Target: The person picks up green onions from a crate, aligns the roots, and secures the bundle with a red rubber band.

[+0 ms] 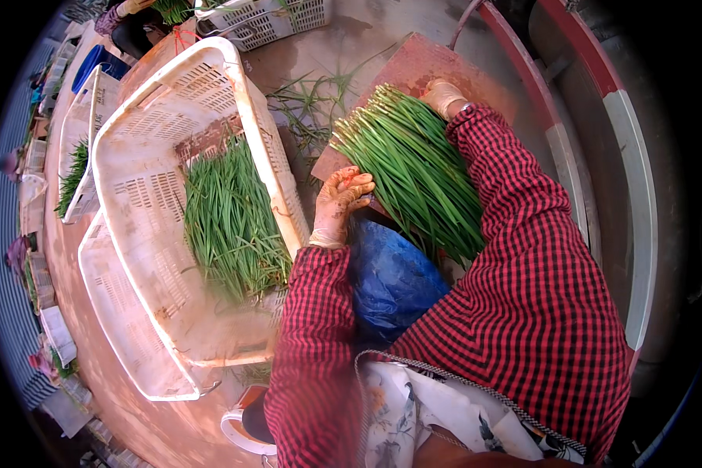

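A thick bundle of green garlic chives (415, 169) lies across a reddish board (403, 61), its pale cut ends pointing away from me. My left hand (342, 202), in a thin stained glove, is at the bundle's left edge with fingers bent and apart. A bit of red shows among those fingers; I cannot tell what it is. On the far right side of the bundle rests my right hand (443, 98), also gloved. Its fingertips are partly hidden, so its grip is unclear. Blue plastic sheeting (392, 281) covers my lap below the leaves.
Left of me a large white plastic crate (108, 158) holds loose chives (231, 216), beside another white crate (114, 310). Stray leaves (307, 105) litter the floor. Red-and-white rails (629, 128) run along the right. A person's gloved hand (131, 7) shows at top left.
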Demonstrator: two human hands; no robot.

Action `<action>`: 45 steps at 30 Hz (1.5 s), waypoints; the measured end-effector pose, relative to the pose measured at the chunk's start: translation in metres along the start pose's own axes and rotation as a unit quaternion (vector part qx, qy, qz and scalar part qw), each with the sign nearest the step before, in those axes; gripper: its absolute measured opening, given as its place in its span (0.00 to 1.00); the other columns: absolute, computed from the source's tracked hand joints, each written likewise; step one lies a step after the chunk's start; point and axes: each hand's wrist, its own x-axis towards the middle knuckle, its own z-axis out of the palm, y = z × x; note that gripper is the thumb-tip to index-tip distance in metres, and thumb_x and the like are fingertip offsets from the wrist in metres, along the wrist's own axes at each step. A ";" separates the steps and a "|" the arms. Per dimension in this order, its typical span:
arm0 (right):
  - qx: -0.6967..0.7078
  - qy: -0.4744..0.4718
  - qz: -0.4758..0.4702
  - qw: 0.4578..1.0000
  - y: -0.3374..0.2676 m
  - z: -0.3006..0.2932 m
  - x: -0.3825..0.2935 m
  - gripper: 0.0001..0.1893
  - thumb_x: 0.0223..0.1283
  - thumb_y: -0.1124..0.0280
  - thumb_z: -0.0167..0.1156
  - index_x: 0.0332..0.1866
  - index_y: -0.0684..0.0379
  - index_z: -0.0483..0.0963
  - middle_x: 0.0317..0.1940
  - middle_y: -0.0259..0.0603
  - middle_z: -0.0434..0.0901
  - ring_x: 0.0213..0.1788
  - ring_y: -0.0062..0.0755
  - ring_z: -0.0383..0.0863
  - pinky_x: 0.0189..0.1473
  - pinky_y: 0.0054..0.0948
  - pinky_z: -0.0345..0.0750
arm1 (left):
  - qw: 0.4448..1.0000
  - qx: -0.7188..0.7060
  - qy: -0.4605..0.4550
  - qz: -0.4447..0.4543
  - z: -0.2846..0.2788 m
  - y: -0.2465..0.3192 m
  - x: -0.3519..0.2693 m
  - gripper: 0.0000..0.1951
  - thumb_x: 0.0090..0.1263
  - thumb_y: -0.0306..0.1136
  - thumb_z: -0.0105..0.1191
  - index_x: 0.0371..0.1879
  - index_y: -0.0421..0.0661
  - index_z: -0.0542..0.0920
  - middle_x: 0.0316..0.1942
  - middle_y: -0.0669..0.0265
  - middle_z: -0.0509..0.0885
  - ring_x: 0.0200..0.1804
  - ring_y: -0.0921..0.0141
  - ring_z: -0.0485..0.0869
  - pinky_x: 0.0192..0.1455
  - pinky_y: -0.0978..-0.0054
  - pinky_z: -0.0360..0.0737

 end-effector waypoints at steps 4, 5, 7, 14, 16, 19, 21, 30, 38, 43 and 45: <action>0.133 0.080 -0.058 0.986 0.011 0.014 -0.003 0.20 0.47 0.57 0.65 0.45 0.57 0.81 0.37 0.49 0.83 0.41 0.43 0.82 0.47 0.34 0.76 | 1.000 0.005 0.001 0.001 -0.004 -0.003 0.002 0.16 0.72 0.32 0.52 0.55 0.40 0.72 0.41 0.58 0.85 0.41 0.70 0.86 0.40 0.79 0.82; 0.165 0.075 -0.063 0.981 0.007 0.013 -0.009 0.18 0.48 0.58 0.64 0.43 0.57 0.81 0.33 0.47 0.82 0.37 0.40 0.81 0.46 0.32 0.76 | 1.000 0.006 0.005 0.000 -0.006 -0.004 0.001 0.16 0.72 0.32 0.52 0.55 0.40 0.72 0.41 0.58 0.85 0.41 0.70 0.86 0.40 0.79 0.82; 0.183 0.065 -0.086 0.977 0.007 0.010 -0.020 0.16 0.55 0.58 0.63 0.41 0.60 0.79 0.32 0.39 0.80 0.35 0.32 0.78 0.44 0.29 0.75 | 0.996 0.073 0.041 0.010 -0.004 -0.004 0.002 0.15 0.72 0.30 0.52 0.54 0.40 0.73 0.35 0.62 0.85 0.34 0.75 0.83 0.34 0.83 0.78; 0.319 -0.004 -0.213 0.924 -0.008 -0.021 -0.110 0.21 0.67 0.59 0.57 0.57 0.64 0.73 0.50 0.37 0.78 0.56 0.26 0.74 0.60 0.25 0.69 | 0.936 0.187 0.140 0.262 0.040 0.027 0.009 0.12 0.72 0.28 0.53 0.51 0.40 0.77 0.24 0.71 0.78 0.21 0.81 0.72 0.23 0.86 0.69; 0.324 0.034 -0.249 0.912 -0.002 -0.003 -0.114 0.20 0.65 0.60 0.59 0.56 0.63 0.74 0.51 0.39 0.77 0.57 0.28 0.74 0.61 0.26 0.68 | 0.963 0.162 0.110 0.188 0.067 0.042 0.019 0.11 0.72 0.29 0.52 0.50 0.40 0.78 0.24 0.70 0.79 0.21 0.81 0.73 0.23 0.86 0.69; 0.406 0.057 -0.239 0.880 0.002 0.017 -0.112 0.17 0.63 0.65 0.60 0.53 0.64 0.75 0.51 0.40 0.76 0.58 0.29 0.73 0.62 0.27 0.66 | 0.984 0.142 0.048 0.093 0.094 0.048 0.042 0.13 0.72 0.32 0.53 0.50 0.39 0.77 0.26 0.64 0.83 0.20 0.79 0.77 0.22 0.86 0.70; 0.450 0.094 -0.272 0.845 0.002 0.023 -0.108 0.14 0.63 0.69 0.60 0.51 0.65 0.75 0.49 0.38 0.76 0.56 0.28 0.73 0.62 0.26 0.67 | 0.981 0.171 0.061 0.066 0.105 0.046 0.059 0.16 0.70 0.34 0.55 0.52 0.38 0.75 0.26 0.64 0.84 0.19 0.79 0.77 0.20 0.85 0.70; 0.442 0.114 -0.306 0.835 0.003 0.031 -0.109 0.13 0.62 0.72 0.60 0.49 0.66 0.76 0.49 0.38 0.76 0.56 0.29 0.73 0.62 0.27 0.67 | 0.955 0.281 0.095 -0.002 0.115 0.046 0.094 0.09 0.68 0.35 0.58 0.39 0.43 0.80 0.19 0.70 0.80 0.15 0.80 0.72 0.17 0.83 0.67; 0.427 0.115 -0.324 0.837 0.006 0.031 -0.105 0.12 0.64 0.70 0.59 0.49 0.64 0.76 0.47 0.38 0.75 0.55 0.31 0.73 0.61 0.27 0.68 | 0.945 0.304 0.110 0.044 0.093 0.090 0.087 0.06 0.67 0.33 0.55 0.36 0.44 0.79 0.19 0.66 0.80 0.15 0.75 0.75 0.18 0.81 0.70; 0.516 0.017 -0.244 0.821 0.007 0.030 -0.099 0.14 0.66 0.66 0.59 0.51 0.63 0.76 0.47 0.36 0.77 0.54 0.26 0.73 0.60 0.26 0.69 | 0.931 0.124 0.146 0.310 0.047 0.150 0.053 0.19 0.72 0.36 0.52 0.57 0.39 0.68 0.45 0.55 0.81 0.47 0.65 0.84 0.44 0.72 0.81; 0.571 0.018 -0.220 0.791 0.013 0.016 -0.097 0.16 0.66 0.63 0.60 0.51 0.64 0.76 0.46 0.35 0.79 0.50 0.22 0.75 0.56 0.24 0.72 | 0.917 0.155 0.196 0.309 0.036 0.135 0.033 0.27 0.72 0.38 0.52 0.65 0.40 0.60 0.55 0.53 0.76 0.59 0.62 0.78 0.54 0.69 0.78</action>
